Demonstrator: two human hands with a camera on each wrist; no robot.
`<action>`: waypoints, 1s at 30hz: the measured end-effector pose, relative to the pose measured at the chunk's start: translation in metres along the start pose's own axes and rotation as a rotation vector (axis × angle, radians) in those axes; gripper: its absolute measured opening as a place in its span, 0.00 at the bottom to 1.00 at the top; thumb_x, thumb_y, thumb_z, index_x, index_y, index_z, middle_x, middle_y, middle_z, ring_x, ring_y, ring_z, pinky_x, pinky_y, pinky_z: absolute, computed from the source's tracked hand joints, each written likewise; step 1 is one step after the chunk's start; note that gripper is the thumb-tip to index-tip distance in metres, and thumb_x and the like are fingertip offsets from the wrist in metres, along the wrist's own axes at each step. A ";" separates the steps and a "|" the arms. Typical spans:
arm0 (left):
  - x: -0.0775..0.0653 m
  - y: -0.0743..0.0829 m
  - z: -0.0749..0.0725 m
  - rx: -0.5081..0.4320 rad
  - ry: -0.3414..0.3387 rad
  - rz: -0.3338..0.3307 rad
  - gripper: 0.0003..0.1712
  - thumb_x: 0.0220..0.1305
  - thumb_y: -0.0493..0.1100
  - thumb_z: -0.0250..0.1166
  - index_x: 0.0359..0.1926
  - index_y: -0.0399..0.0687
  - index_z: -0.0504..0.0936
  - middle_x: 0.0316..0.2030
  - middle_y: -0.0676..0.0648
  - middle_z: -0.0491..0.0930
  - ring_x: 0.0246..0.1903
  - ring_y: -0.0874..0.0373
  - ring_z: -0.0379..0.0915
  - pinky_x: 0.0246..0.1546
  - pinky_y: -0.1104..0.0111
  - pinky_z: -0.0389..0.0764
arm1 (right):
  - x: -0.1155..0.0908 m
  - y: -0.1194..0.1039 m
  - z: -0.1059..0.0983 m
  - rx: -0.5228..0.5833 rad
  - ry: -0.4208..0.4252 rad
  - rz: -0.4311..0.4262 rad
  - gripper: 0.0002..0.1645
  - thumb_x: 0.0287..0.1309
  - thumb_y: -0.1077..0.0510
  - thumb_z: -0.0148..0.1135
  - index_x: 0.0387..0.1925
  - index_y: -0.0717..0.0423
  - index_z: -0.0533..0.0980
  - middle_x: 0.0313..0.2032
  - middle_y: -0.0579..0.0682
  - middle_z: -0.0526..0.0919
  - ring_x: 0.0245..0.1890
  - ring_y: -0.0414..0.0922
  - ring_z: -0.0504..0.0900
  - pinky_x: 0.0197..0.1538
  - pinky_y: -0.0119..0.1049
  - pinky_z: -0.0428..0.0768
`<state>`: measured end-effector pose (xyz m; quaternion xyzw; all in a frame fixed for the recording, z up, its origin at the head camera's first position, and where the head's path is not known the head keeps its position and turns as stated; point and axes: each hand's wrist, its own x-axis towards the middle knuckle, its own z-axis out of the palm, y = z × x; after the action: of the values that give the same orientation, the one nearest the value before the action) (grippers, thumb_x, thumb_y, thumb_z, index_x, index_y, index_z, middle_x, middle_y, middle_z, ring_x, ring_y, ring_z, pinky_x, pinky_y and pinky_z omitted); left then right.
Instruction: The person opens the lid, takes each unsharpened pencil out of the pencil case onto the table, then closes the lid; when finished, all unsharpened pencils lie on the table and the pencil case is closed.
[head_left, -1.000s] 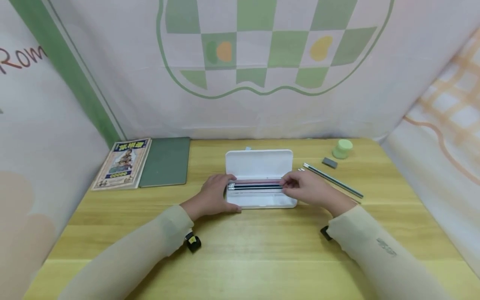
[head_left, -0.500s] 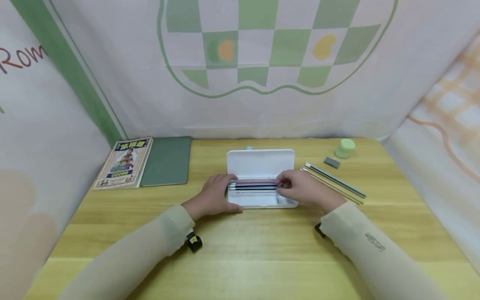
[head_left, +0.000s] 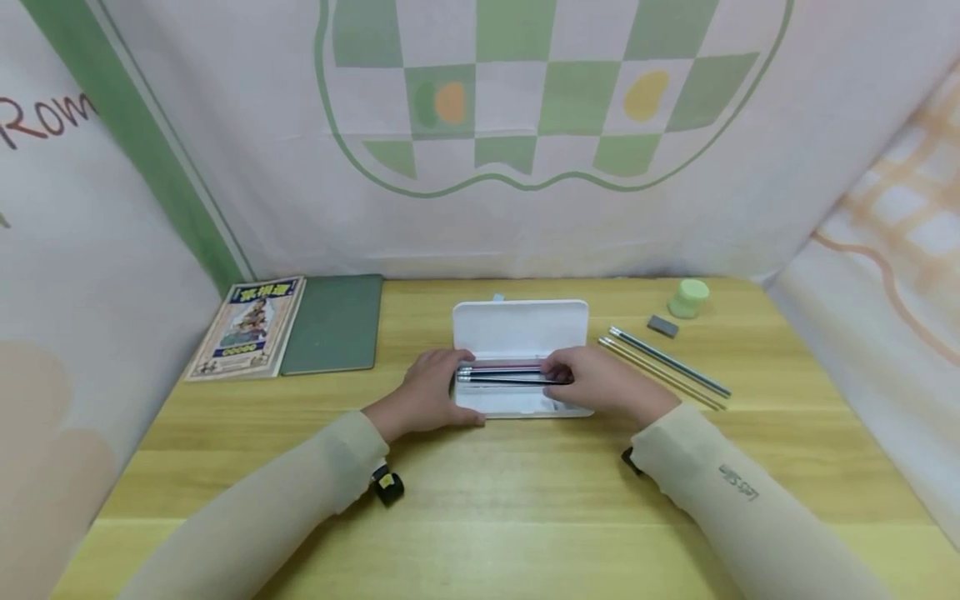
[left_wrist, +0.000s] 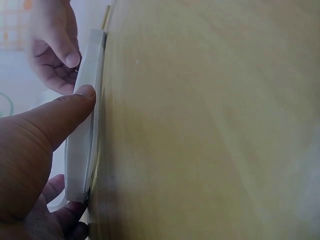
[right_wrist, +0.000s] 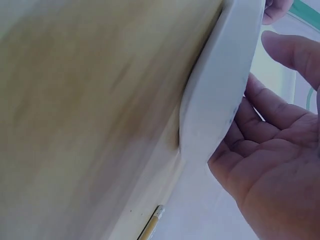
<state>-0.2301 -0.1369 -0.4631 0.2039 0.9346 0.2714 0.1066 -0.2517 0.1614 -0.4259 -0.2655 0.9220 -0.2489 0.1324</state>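
Observation:
A white pencil case (head_left: 522,323) lies open on the table with its lid raised at the back. Dark striped pencils (head_left: 501,379) lie lengthwise inside, and a pinkish strip shows behind them. My left hand (head_left: 431,390) grips the case's left end, thumb along the front and fingers at the back; the left wrist view shows that thumb (left_wrist: 75,107) on the front wall. Over the right half of the case is my right hand (head_left: 600,382), its thumb and fingers apart around the front pencil's right end. The right wrist view shows a gap between thumb and fingers; its fingertips are partly hidden.
Right of the case lie a dark pencil (head_left: 667,360) and thin gold-coloured sticks (head_left: 660,374). Behind them are a grey eraser (head_left: 663,326) and a light green round-topped object (head_left: 687,298). A green notebook (head_left: 333,325) and an illustrated book (head_left: 247,330) lie at left.
My right hand has moved left along the case and slightly toward me. The front pencil's right end now shows between its fingers, slightly angled from the other. My left hand stays on the case.

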 end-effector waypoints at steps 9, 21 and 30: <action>0.000 0.002 0.000 0.002 0.000 -0.002 0.58 0.50 0.68 0.79 0.76 0.53 0.64 0.75 0.47 0.65 0.76 0.45 0.52 0.76 0.48 0.53 | 0.000 -0.005 -0.001 -0.006 -0.008 0.024 0.16 0.64 0.55 0.71 0.49 0.59 0.84 0.40 0.47 0.87 0.43 0.43 0.84 0.51 0.47 0.84; -0.001 0.001 0.000 0.007 0.002 -0.008 0.59 0.51 0.69 0.79 0.77 0.54 0.63 0.76 0.47 0.63 0.77 0.45 0.50 0.76 0.47 0.52 | 0.003 -0.013 -0.003 -0.035 -0.023 0.034 0.12 0.65 0.57 0.71 0.47 0.57 0.85 0.38 0.45 0.86 0.40 0.42 0.82 0.50 0.46 0.83; 0.000 0.001 0.000 0.009 0.002 -0.011 0.59 0.49 0.69 0.79 0.76 0.53 0.64 0.74 0.47 0.65 0.76 0.46 0.52 0.76 0.49 0.53 | 0.008 -0.011 0.001 -0.070 -0.035 0.050 0.03 0.66 0.58 0.70 0.40 0.50 0.87 0.36 0.43 0.86 0.37 0.41 0.80 0.46 0.44 0.81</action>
<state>-0.2295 -0.1360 -0.4626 0.1987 0.9370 0.2669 0.1062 -0.2527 0.1485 -0.4218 -0.2512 0.9341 -0.2082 0.1453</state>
